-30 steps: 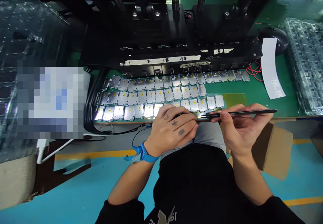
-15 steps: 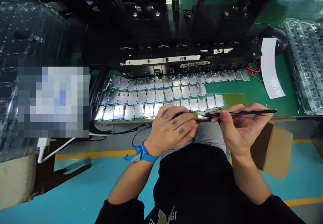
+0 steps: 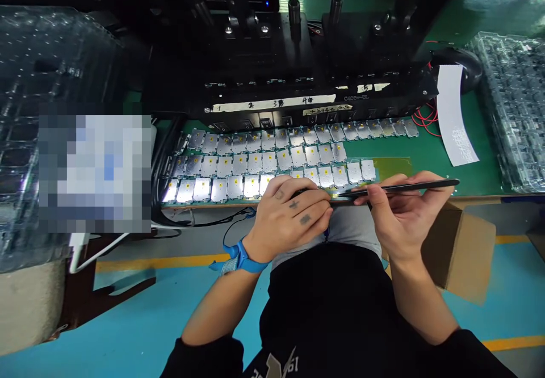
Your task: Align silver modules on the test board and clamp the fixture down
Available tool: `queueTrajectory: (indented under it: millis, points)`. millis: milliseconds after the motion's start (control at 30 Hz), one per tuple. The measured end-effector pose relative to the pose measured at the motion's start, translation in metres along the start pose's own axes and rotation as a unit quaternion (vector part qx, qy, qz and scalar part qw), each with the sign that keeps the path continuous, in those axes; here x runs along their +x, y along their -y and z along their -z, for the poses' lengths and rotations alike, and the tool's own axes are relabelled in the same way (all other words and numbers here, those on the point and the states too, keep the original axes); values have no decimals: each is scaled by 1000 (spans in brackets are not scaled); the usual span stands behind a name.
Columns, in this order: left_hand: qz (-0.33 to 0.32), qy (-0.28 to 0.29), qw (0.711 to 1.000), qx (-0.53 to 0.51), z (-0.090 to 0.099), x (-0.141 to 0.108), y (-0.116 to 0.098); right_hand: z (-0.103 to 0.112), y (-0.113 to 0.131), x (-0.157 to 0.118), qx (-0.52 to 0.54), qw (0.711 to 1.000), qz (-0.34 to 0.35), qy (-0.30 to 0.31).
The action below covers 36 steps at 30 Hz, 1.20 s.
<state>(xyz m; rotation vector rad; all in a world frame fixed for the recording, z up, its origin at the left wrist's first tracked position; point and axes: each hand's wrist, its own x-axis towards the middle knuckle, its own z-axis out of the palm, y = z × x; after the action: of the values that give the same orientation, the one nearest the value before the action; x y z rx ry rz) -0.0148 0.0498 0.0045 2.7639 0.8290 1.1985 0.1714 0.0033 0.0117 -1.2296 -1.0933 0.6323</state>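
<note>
Black tweezers (image 3: 430, 185) lie in my right hand (image 3: 402, 213), pinched between thumb and fingers, their fine tip pointing left. That tip is close to the fingers of my left hand (image 3: 293, 208), which is curled at the front edge of the bench and wears a blue wrist strap (image 3: 247, 257). Whatever the left fingers hold is hidden under them. Just beyond both hands, small circuit boards with silver shield plates (image 3: 219, 189), most carrying a yellow dot, are laid out in three rows. A strip of yellowish film (image 3: 392, 168) lies near the right end of the front row.
Behind the rows stands a black test fixture (image 3: 272, 94) with switches and numbered tape. Clear plastic trays (image 3: 517, 111) are stacked right, more trays (image 3: 51, 66) left. A white paper strip (image 3: 453, 117) rests by a black mouse (image 3: 460, 66). Below the bench is a cardboard box (image 3: 470, 253).
The tweezers' back end has shifted slightly left and up with my right hand. My left hand stays nearly in place. The whole view has moved a little.
</note>
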Motion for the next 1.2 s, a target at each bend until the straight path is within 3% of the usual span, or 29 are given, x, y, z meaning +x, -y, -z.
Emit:
queueTrajectory:
  millis: [267, 700, 933, 1067, 1200]
  points:
    - [-4, -5, 1000, -5, 0, 0, 1, 0, -1, 1, 14, 999, 32, 3]
    - [0, 16, 1000, 2, 2, 1, 0, 2, 2, 4, 38, 999, -14, -14]
    - [12, 84, 996, 16, 12, 13, -8, 18, -2, 47, 40, 998, -7, -39]
    - [-13, 91, 995, 33, 1, 17, -13, 19, -13, 65, 48, 998, -38, -3]
    - [-43, 98, 992, 64, -13, 17, -15, 17, -16, 65, 41, 997, -64, 15]
